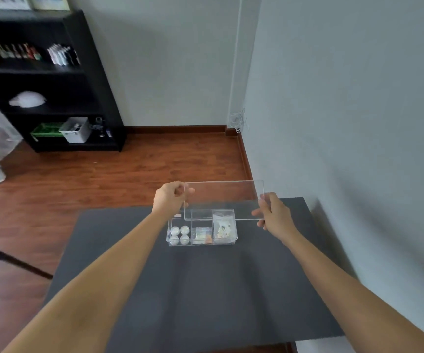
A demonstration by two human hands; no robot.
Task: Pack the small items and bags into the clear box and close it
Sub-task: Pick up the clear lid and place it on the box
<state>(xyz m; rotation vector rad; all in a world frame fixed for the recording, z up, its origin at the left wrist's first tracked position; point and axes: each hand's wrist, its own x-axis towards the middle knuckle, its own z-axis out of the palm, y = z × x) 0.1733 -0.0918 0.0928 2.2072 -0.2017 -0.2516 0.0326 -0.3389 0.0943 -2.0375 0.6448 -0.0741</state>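
With the left hand [169, 198] and right hand [272, 212] each gripping an end of the clear lid [223, 200], level it, shift it toward 7 o'clock over the clear box [202, 229], and lower it squarely.

Soft, even, rather dim light fills the room. The dark grey rectangular table top [155, 289] carries only faint shadows. The tall black bookshelf [53, 80] looks smeared, and wide-angle distortion bends the picture's edges. Focus is soft throughout.
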